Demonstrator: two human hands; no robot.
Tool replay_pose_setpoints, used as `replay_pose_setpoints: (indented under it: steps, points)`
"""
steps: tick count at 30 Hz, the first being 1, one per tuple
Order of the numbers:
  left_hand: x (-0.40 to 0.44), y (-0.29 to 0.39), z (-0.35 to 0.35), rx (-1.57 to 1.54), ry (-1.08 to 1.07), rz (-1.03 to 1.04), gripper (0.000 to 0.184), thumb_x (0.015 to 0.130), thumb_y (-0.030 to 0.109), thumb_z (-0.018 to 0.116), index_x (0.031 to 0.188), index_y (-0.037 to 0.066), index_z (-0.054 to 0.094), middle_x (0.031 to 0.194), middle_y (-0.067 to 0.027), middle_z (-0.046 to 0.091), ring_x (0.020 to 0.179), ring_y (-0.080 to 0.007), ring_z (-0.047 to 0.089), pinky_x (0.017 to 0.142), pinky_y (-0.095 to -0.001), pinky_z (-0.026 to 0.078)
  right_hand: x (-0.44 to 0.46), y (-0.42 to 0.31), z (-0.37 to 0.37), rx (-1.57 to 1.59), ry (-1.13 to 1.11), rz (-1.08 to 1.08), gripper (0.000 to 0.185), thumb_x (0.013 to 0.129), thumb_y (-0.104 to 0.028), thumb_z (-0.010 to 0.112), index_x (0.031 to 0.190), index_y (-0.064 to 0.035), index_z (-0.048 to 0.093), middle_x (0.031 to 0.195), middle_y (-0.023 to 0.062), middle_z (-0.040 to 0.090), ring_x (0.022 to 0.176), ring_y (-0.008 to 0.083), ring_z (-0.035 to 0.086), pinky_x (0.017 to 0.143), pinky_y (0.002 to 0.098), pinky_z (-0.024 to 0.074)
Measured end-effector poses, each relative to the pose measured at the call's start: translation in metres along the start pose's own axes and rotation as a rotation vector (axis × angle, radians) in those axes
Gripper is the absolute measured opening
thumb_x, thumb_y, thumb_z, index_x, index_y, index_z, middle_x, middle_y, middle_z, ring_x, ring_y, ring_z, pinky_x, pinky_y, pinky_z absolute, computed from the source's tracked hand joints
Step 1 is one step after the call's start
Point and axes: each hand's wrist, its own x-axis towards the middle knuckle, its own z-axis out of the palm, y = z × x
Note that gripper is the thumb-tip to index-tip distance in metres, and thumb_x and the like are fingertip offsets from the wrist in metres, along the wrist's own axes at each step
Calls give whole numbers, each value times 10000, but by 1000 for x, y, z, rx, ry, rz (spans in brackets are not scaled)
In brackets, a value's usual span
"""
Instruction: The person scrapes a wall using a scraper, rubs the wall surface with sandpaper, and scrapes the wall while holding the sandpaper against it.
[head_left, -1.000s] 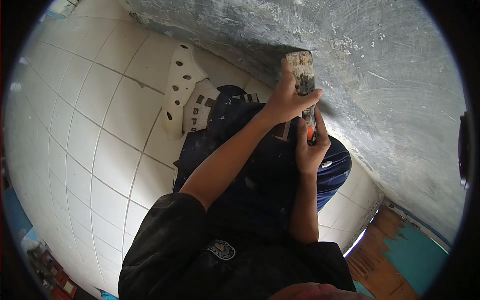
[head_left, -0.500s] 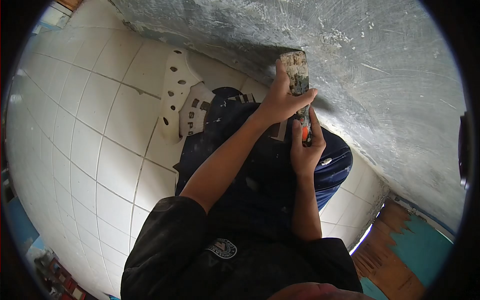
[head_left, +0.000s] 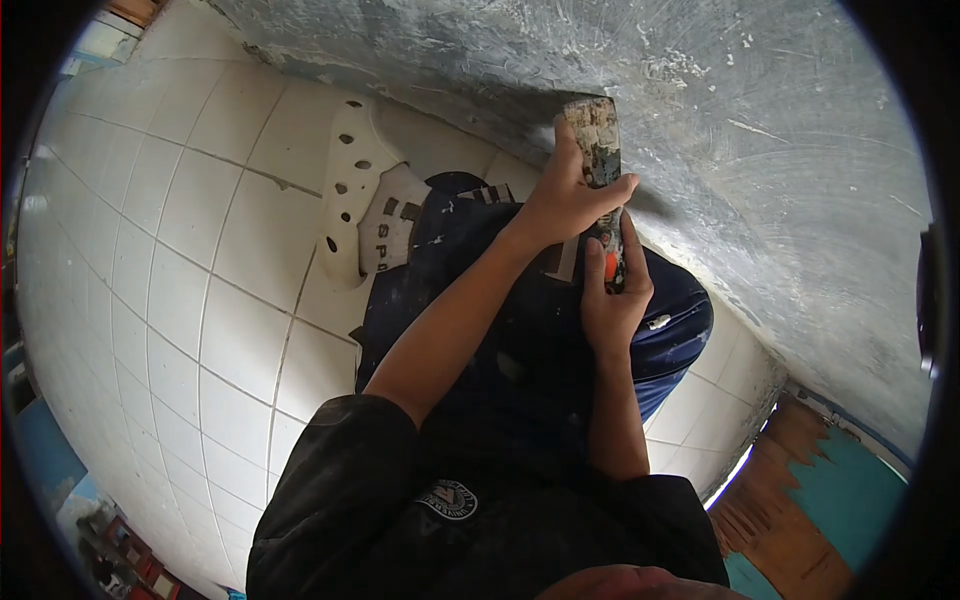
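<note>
- The long, worn block (head_left: pixel 602 160) is in both hands, its long side running from 12 o'clock to 6 o'clock.
- The left hand (head_left: pixel 572 205) grips around its middle and is nearer the 12 o'clock end.
- The right hand (head_left: pixel 615 308) holds the 6 o'clock end, by an orange spot (head_left: pixel 611 264).
- The grey wall (head_left: pixel 775 190) is just beside the block, toward 2 o'clock; I can't tell if they touch.

A head-worn camera looks steeply down and forward, its wide round view edged by dark corners: the wearer's black short-sleeved shirt (head_left: pixel 480 545) lies close at bottom centre, white square-tiled floor (head_left: pixel 240 310) left, mottled grey plaster wall (head_left: pixel 790 210) upper right.
</note>
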Motion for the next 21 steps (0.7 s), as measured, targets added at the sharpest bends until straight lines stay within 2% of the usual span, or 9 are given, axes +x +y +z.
replay_pose_setpoints:
  steps: [4, 6, 11, 13, 14, 16, 17, 19, 21]
  points:
    - [7, 1, -5, 42, 13, 57, 674, 843, 100, 729, 1285, -90, 258, 1023, -101, 547, 840, -116, 581, 753, -279, 500, 9, -4, 6, -112, 19, -96, 487, 909, -99, 672, 1357, 37, 537, 1100, 204, 712, 1007, 169, 681, 860, 292, 527]
    - [7, 9, -6, -3, -6, -58, 667, 842, 99, 730, 1280, -87, 263, 1019, -100, 546, 815, -124, 585, 722, -285, 510, 10, -3, 6, -109, 15, -85, 488, 907, -98, 672, 1356, 40, 537, 1094, 205, 713, 1004, 169, 683, 861, 293, 527]
    - [2, 7, -4, -120, -17, -119, 679, 844, 86, 719, 1285, -91, 235, 952, -101, 557, 803, -112, 588, 657, -263, 514, 3, -7, 1, -101, -10, -47, 494, 914, -111, 672, 1364, 37, 532, 1094, 190, 716, 1005, 165, 678, 859, 290, 528]
    - [4, -2, -3, 94, -45, 122, 697, 844, 91, 724, 1286, -81, 213, 944, -93, 567, 782, -99, 590, 637, -247, 509, 1, -5, -1, -60, -3, -41, 492, 915, -106, 669, 1363, 40, 531, 1085, 187, 719, 994, 162, 679, 852, 289, 531]
    - [3, -7, -3, 99, -38, 124, 697, 844, 91, 724, 1286, -81, 213, 944, -93, 567, 782, -99, 590, 637, -247, 509, 0, -3, -1, -28, 6, -30, 490, 915, -100, 665, 1363, 43, 529, 1077, 184, 721, 982, 159, 681, 846, 289, 533]
    - [1, 6, 0, -127, -19, -118, 696, 839, 109, 736, 1281, -68, 228, 931, -74, 578, 759, -93, 593, 644, -245, 507, 5, -4, 1, -40, 4, -22, 481, 913, -96, 667, 1352, 51, 536, 1074, 189, 720, 965, 152, 681, 843, 286, 533]
    - [6, 2, -4, -126, -13, -121, 696, 839, 109, 736, 1281, -68, 228, 931, -74, 578, 759, -93, 593, 644, -245, 507, 10, -5, 3, -93, 3, -70, 479, 911, -98, 672, 1346, 51, 542, 1081, 191, 717, 968, 151, 679, 848, 285, 531]
    - [14, -5, -7, 124, 97, 179, 638, 846, 75, 725, 1255, -44, 250, 907, -57, 586, 734, -83, 600, 630, -236, 508, 20, -7, 5, -115, -25, -118, 476, 904, -108, 686, 1339, 35, 557, 1097, 199, 712, 984, 155, 677, 859, 287, 528]
    - [13, 3, -9, -28, 93, 88, 606, 850, 50, 714, 1243, -31, 260, 907, -54, 586, 731, -78, 601, 621, -231, 509, 23, -1, 12, -66, -17, -134, 474, 904, -108, 687, 1340, 26, 561, 1085, 194, 717, 974, 156, 680, 850, 288, 531]
